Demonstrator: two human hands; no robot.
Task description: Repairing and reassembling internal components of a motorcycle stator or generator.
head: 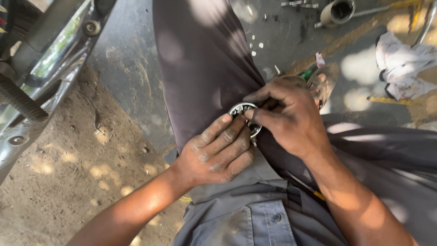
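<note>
Braced on the grey-trousered thigh (pixel 205 68) at mid-frame, the ball bearing (pixel 245 117) sits steady — left hand (pixel 217 155) gripping its edge, right hand (pixel 289 120) pinching its rim.

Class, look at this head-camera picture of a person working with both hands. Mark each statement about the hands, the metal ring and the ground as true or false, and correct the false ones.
1. Both hands touch the round metal ring. True.
2. The ring lies on the dirt, away from the person. False: it is held against the grey trouser leg.
3. The left hand grips a hammer. False: its fingers press against the ring, and no hammer shows.
4. The right hand holds the ring from the right side. True.
5. A white rag lies on the ground at the upper right. True.
6. The short metal tube rests in the person's lap. False: it lies on the ground at the top.
</note>
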